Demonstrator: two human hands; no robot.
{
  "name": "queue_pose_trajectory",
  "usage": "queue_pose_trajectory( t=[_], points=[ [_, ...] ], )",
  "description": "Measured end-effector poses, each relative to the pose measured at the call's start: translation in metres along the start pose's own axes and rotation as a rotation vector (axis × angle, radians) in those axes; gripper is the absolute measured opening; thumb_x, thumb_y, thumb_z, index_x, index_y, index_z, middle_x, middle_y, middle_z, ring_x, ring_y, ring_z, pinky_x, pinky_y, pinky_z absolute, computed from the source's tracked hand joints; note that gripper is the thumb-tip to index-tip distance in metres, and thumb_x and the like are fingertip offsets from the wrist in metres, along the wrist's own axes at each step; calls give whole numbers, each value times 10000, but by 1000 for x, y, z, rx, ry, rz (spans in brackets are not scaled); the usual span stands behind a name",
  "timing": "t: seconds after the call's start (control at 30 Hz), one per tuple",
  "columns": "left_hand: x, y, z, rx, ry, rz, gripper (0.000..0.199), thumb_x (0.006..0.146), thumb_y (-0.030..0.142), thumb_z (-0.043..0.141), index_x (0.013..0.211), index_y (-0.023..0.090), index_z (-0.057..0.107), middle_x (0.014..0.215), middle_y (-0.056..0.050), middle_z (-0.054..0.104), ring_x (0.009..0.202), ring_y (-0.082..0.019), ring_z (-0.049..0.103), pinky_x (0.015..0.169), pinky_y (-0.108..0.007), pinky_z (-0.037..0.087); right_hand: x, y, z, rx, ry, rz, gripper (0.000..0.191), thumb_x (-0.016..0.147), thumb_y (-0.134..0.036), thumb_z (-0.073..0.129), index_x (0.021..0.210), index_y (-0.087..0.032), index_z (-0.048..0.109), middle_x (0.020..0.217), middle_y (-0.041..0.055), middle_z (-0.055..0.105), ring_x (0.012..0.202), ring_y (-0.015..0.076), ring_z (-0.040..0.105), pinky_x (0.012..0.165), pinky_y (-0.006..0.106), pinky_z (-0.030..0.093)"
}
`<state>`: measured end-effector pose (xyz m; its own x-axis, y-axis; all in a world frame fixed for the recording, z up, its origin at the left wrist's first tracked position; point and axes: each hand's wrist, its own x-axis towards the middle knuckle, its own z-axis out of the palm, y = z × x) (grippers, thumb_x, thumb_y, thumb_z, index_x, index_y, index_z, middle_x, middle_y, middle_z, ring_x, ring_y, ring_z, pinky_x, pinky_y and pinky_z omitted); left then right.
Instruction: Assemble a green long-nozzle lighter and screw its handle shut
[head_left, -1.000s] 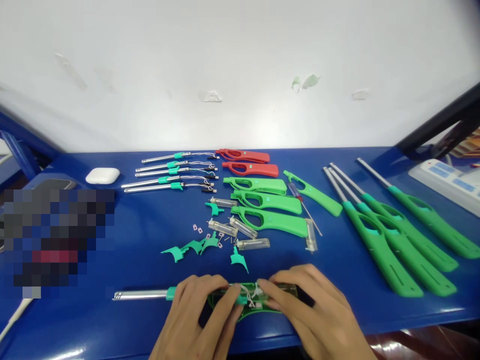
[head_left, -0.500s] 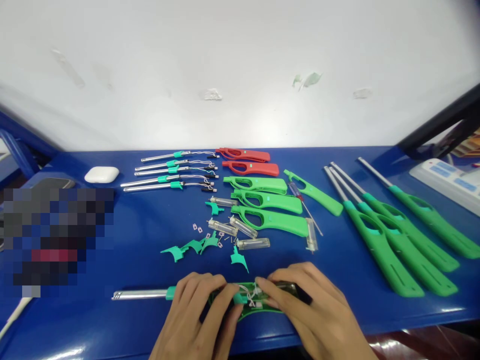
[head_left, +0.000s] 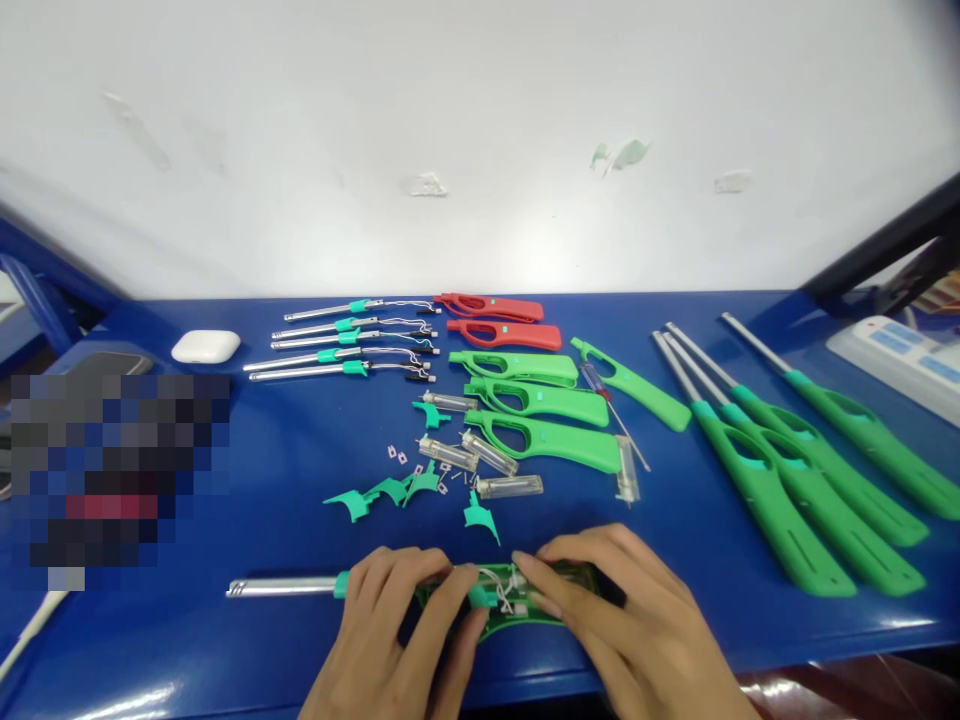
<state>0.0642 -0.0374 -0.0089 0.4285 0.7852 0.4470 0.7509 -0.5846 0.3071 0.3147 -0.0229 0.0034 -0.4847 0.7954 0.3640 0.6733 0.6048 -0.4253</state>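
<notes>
At the front edge of the table lies an opened green long-nose lighter (head_left: 517, 628), its metal tube (head_left: 285, 587) pointing left. My left hand (head_left: 401, 625) is closed around its neck and trigger part, thumb and index finger near the teal trigger (head_left: 482, 597). White wires (head_left: 499, 590) loop between my two hands. My right hand (head_left: 634, 610) grips the handle end, with its index fingertip by the valve end of a clear fuel tank (head_left: 574, 575) in the shell. My fingers hide much of the handle and the tank.
Behind my hands lie loose teal triggers (head_left: 480, 515), clear fuel tanks (head_left: 510, 486), green and red handle shells (head_left: 551, 442), wired metal tubes (head_left: 307, 372) and a screwdriver (head_left: 622, 425). Several assembled green lighters (head_left: 780, 520) lie right. A white case (head_left: 206, 347) and a power strip (head_left: 900, 360) flank them.
Both hands keep nearly the same hold on the lighter. The whole view has shifted slightly, so the things on the table appear a little further right.
</notes>
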Motion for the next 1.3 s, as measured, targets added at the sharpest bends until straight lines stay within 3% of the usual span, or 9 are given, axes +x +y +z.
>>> queue_pose_trajectory(
  t=[0.27, 0.47, 0.93, 1.2, 1.3],
  points=[
    [3, 2, 1, 16, 2, -32, 262, 1056, 126, 567, 1310, 148, 627, 1163, -88, 582, 1068, -206, 572, 962, -367, 479, -3, 0, 0, 53, -28, 43, 367, 1060, -155, 556, 1387, -282, 664, 1143, 37, 697, 988, 145, 644, 817, 253, 612],
    [2, 3, -2, 2, 27, -33, 304, 1039, 51, 537, 1317, 142, 622, 1191, -92, 552, 1088, -188, 580, 974, -335, 486, -1, -1, 1, 34, 3, 36, 333, 1062, -155, 546, 1337, -268, 696, 1111, 46, 708, 952, 153, 652, 768, 253, 612],
    [6, 2, -2, -62, 46, -141, 193, 1059, 118, 533, 1187, 207, 647, 1145, -67, 601, 1051, -189, 636, 915, -326, 547, 1, -1, 2, 53, 14, 45, 339, 1058, -145, 546, 1328, -264, 712, 1092, 51, 722, 918, 156, 659, 749, 260, 619],
    [-1, -5, -1, -4, 29, -38, 362, 1006, -33, 514, 1241, 196, 667, 1166, -63, 616, 1113, -179, 615, 1067, -341, 497, -2, -1, 2, 54, -1, 50, 361, 1049, -133, 562, 1356, -275, 687, 1116, 48, 701, 957, 157, 649, 761, 265, 621],
    [-4, -8, -3, 2, -17, -28, 455, 982, -74, 463, 1267, 215, 669, 1194, -69, 624, 1126, -185, 617, 1041, -355, 518, -2, 0, 3, 64, -8, 42, 367, 1046, -128, 570, 1365, -273, 679, 1126, 46, 699, 965, 153, 645, 766, 263, 617]
  ],
)
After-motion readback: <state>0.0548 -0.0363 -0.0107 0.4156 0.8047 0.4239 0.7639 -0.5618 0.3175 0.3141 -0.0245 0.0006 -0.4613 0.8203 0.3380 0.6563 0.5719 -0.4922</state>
